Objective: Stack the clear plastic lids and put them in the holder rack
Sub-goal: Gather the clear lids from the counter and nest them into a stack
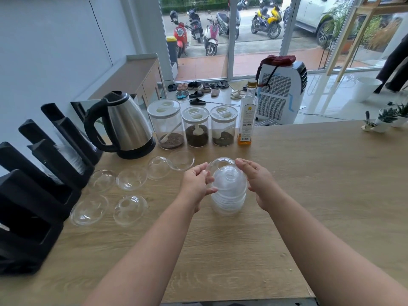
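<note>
A stack of clear dome lids (229, 191) stands on the wooden counter (309, 195) in the middle. One more clear lid (221, 162) hangs tilted just above the stack's top. My left hand (198, 184) pinches that lid's left rim, and my right hand (258, 184) holds its right rim with fingers curled beside the stack. Several loose clear lids (132, 178) lie on the counter to the left. The black holder rack (39, 184) stands at the left edge with some lids in its slots.
A steel kettle (123, 127) stands behind the loose lids. Three lidded jars (196, 127) and a bottle of amber liquid (247, 120) line the back. Small potted plants (386, 120) sit at the far right. Bare wood spreads to the right of the stack.
</note>
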Available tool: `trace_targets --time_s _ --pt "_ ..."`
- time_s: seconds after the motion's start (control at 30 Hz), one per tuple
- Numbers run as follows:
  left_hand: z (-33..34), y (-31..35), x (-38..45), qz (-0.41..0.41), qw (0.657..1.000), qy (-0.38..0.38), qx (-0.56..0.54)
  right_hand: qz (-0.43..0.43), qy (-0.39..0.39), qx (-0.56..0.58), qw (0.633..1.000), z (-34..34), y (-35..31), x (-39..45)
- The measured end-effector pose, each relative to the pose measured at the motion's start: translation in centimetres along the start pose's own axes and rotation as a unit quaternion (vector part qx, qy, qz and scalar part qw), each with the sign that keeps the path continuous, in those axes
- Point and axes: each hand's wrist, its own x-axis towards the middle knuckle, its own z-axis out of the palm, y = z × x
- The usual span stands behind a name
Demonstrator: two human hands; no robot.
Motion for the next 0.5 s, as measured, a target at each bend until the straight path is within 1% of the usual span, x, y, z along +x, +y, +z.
trace_targets --time_s 0.2,0.3,0.5 --pt "0.3 -0.9 0.2 0.046 0.996 0.005 0.076 -0.016 -0.006 -0.008 1.000 -0.2 0.3 0.3" --pt "0.1 -1.5 0.2 0.079 0.987 0.001 0.142 -0.005 0.006 -0.023 1.000 -0.4 0.6 0.4" --pt "0.1 -2.1 0.0 0.131 0.967 -0.006 0.218 0.027 0.006 -0.056 0.998 -0.5 1.1 0.4"
